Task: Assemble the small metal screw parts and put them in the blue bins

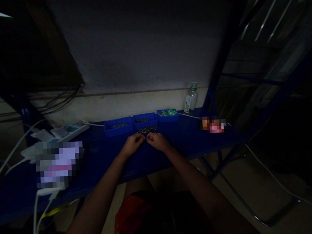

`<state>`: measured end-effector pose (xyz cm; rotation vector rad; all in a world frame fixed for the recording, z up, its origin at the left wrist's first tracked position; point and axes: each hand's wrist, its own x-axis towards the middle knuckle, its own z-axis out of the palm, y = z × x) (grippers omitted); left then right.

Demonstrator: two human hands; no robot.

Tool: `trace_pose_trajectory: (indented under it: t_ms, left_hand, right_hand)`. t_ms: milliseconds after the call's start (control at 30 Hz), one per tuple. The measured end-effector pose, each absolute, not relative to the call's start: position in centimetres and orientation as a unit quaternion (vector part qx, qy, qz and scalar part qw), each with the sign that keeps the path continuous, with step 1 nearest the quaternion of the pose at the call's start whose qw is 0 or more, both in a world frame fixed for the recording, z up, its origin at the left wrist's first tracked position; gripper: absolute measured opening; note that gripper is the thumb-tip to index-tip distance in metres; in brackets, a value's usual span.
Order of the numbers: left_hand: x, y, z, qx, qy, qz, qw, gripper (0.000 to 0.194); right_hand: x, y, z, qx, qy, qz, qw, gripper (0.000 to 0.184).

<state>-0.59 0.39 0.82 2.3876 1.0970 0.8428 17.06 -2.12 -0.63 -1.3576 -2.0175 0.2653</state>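
Note:
Over the blue table [157,156] my left hand [133,144] and my right hand [157,141] meet fingertip to fingertip, both pinched. Whatever lies between the fingers is too small and dark to name. Just beyond them is a pile of small metal pieces [147,129]. Behind the pile stand three blue bins: the left bin [118,132] holds thin metal pieces, the middle bin [145,124] has small metal parts, and the right bin [167,118] contains crumpled green plastic.
A clear bottle [191,100] stands at the back right by the wall. White power strips [68,132] with cables lie at the left, near a blurred purple item [63,162]. Another blurred item [213,124] lies at the right. Blue frame posts flank the table.

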Motion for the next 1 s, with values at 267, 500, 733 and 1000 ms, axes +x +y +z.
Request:
trace_pose_trajectory:
  t_ms: [267, 500, 733, 1000]
  left_hand:
    - [-0.36, -0.08, 1.29, 0.851, 0.386, 0.296, 0.198, 0.026]
    - [-0.45, 0.18, 1.14, 0.853, 0.389, 0.285, 0.198, 0.026]
    - [-0.55, 0.41, 0.8, 0.849, 0.395, 0.29, 0.195, 0.027]
    - [-0.55, 0.44, 0.76, 0.846, 0.402, 0.297, 0.187, 0.028]
  right_hand:
    - [17.07, -2.17, -0.43, -0.52, -0.779, 0.108, 0.335, 0.012]
    - [17.0, -1.99, -0.61, -0.52, -0.777, 0.109, 0.337, 0.014]
    - [17.03, -2.14, -0.43, -0.517, -0.775, 0.116, 0.345, 0.016]
    - [16.98, -2.21, -0.48, -0.518, -0.778, 0.097, 0.343, 0.019]
